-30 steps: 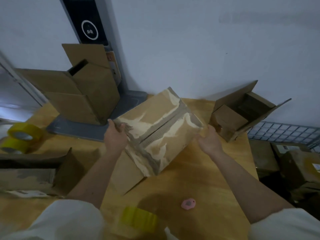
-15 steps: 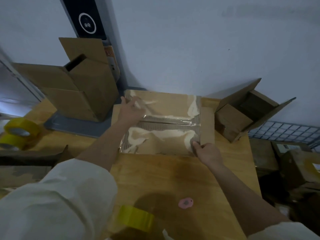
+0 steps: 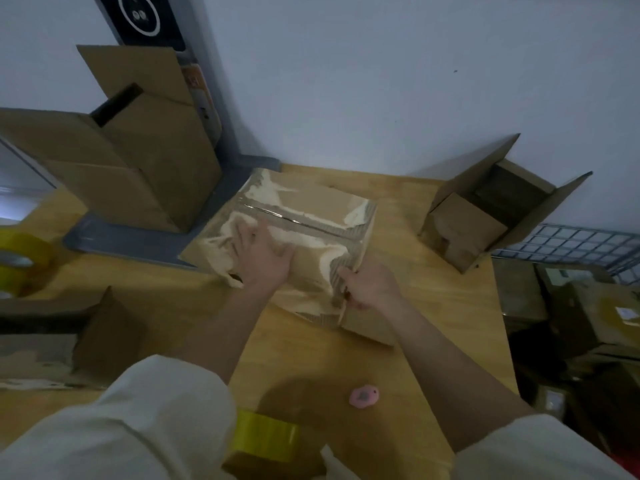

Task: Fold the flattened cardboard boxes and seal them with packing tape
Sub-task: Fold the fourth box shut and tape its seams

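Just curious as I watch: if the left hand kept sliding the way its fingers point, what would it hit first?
The left hand lies flat on the taped cardboard box, fingers pointing away toward the wall. It would cross the clear tape seam first, then probably the box's far edge; depth is unclear.

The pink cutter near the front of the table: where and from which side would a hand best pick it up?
Judging by its pose, from above: the pink cutter lies flat on bare wooden table, apart from the yellow tape roll. It is small and rounded, so fingers could pinch its two long sides. The right hand is nearer, but it grips the box edge.
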